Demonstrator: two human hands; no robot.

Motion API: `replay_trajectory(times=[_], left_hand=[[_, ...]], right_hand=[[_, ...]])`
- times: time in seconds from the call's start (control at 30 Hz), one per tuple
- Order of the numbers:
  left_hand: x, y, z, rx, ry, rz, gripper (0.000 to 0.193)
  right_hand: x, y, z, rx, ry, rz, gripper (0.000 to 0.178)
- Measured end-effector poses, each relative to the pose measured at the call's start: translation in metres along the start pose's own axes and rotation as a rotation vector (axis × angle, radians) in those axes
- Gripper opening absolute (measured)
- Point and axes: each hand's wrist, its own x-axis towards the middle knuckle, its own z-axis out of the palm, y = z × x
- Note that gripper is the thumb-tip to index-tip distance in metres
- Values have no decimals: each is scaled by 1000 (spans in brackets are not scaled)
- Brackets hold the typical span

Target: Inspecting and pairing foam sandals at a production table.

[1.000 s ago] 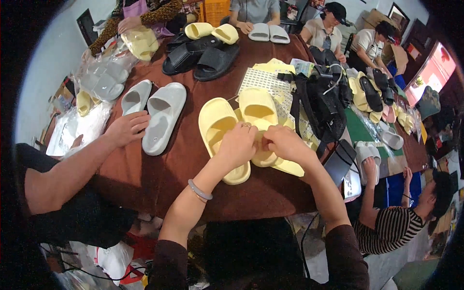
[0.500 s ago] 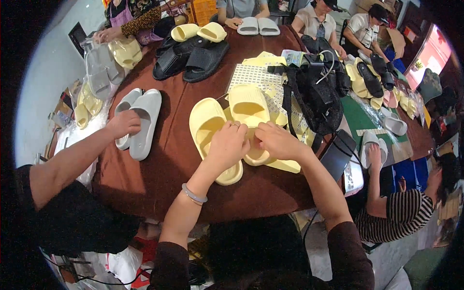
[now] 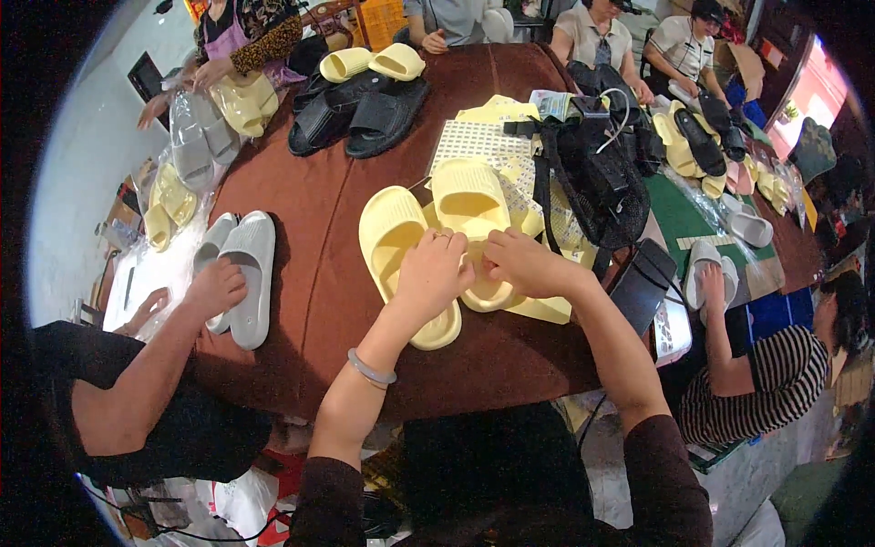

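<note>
brown table [image 3: 319,283] | yellow slippers [image 3: 428,237] | grey slippers [image 3: 241,269] | black sandals [image 3: 360,114]

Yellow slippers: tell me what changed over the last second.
Little changed. Both hands, left hand and right hand, stayed together at the heels of the yellow slippers on the brown table. The neighbour's hand kept resting on the grey slippers. Only the camera view shifted slightly.

**Count on the bench**

- Pale yellow slides under the hands: 2 [image 3: 428,246]
- Grey slides at left: 2 [image 3: 241,273]
- Black sandals at far side: 2 [image 3: 360,114]
- Yellow slides beyond the black ones: 2 [image 3: 369,62]
- Black mesh bags: 1 [image 3: 592,173]
- White slides at right: 2 [image 3: 711,264]
- Other yellow pairs at the edges: too cluttered to count.
</note>
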Motion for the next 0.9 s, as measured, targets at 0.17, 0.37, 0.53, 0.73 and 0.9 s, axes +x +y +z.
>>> replay_trajectory(times=[0.17,0.37,0.53,0.73,0.9], left_hand=[[0,1,-2,-15,11,3,21],[0,0,-1,-15,-3,-3,22],[-1,1,-2,-26,17,16,21],[-3,-2,2,-20,32,14,20],[-1,-3,4,-5,41,42,21]], right_hand=[[-1,3,-1,76,-8,-16,14],[-1,5,-3,223,2,-29,12],[-3,8,-3,239,0,-29,11],[-3,2,-19,433,-84,98,11],[-3,5,-9,266,-56,26,11]])
